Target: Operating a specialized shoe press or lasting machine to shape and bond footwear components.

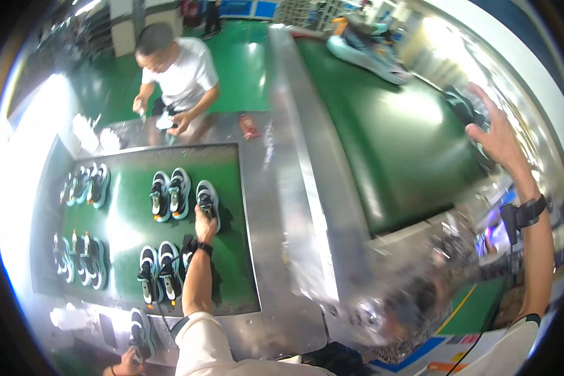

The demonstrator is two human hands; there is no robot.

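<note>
My left hand (205,225) grips the heel end of a black-and-white sneaker (207,192) with a pale teal sole, on the green belt at left. A pair of matching sneakers (170,194) stands just left of it. Nearer to me is another group of sneakers (158,273), partly hidden by my left forearm. At the far right my right hand (500,139) is raised with thumb and fingers apart. Close beside and partly behind it is a dark sneaker (460,106); whether they touch is unclear.
More sneakers (94,258) stand in rows at the belt's left side. A metal frame (307,188) divides this belt from a second green belt (388,150), where a large pale-soled sneaker (366,53) lies. Across stands a person (182,69) handling something; another person's hand (129,363) holds a sneaker (140,332).
</note>
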